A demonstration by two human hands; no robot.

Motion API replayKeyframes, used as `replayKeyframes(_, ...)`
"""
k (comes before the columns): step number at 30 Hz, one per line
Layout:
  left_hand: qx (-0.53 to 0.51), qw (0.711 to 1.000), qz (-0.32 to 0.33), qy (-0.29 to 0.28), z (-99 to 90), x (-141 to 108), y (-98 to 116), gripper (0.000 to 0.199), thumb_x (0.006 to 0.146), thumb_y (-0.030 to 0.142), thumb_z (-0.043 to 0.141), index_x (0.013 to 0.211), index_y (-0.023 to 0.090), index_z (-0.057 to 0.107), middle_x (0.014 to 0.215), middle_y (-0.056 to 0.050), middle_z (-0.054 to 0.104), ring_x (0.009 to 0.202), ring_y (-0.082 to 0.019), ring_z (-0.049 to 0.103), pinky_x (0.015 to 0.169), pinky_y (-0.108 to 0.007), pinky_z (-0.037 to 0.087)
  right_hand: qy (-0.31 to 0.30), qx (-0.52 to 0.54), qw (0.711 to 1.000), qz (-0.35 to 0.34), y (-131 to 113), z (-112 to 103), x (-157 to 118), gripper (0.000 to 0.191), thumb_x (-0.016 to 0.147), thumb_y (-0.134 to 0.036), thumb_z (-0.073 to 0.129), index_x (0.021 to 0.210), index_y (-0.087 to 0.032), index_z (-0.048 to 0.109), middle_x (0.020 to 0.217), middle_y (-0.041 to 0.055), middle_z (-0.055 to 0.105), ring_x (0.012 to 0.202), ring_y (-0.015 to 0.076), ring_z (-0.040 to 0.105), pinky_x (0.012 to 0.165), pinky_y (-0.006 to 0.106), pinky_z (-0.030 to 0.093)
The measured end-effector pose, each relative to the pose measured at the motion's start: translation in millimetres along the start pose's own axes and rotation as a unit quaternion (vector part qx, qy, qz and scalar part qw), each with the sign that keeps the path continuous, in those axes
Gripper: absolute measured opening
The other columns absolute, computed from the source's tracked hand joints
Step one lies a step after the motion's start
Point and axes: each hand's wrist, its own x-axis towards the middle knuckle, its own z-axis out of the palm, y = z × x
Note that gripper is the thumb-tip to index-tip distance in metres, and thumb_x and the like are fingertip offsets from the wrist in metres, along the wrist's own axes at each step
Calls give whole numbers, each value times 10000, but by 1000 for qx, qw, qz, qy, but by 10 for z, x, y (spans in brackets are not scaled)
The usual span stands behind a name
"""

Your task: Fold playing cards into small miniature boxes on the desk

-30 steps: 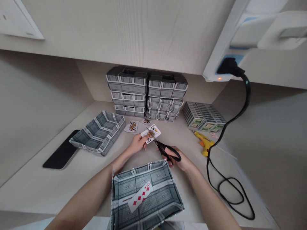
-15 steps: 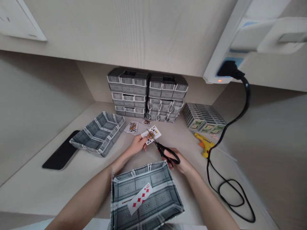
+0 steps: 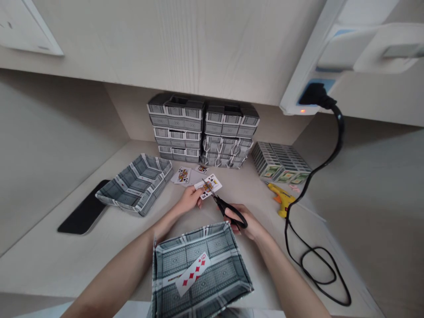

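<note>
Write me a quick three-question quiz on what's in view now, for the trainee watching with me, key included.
1. Multiple choice: what does the left hand hold? A) a phone B) a king card C) a glue gun

2. True or false: the right hand holds the scissors.

3. Short answer: where does the strip with red diamonds lie?

Key: 1. B. 2. True. 3. Inside the gray patterned tray nearest the person.

Black-handled scissors (image 3: 222, 205) slant across a white-bordered king card (image 3: 212, 183), a blade showing over its face.
</note>
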Motion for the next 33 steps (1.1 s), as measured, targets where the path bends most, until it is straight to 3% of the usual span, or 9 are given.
replayKeyframes(18,25,1000,0,-6,-12,-8,26,262,735,347,440,555,157,446,314,70,422,292,-75,412,348,-179,274,6,3,1000,-6,-2,39,-9,343,641,-433,676,760,-140,542,503,-66,419,326,21,307,277,153,182)
replayKeyframes(33,6,1000,0,-11,-8,-29,51,272,719,347,463,527,156,446,316,61,438,299,-77,436,352,-175,299,29,-60,998,-14,17,5,9,373,612,-468,685,748,-138,577,475,-74,404,298,25,316,255,158,221)
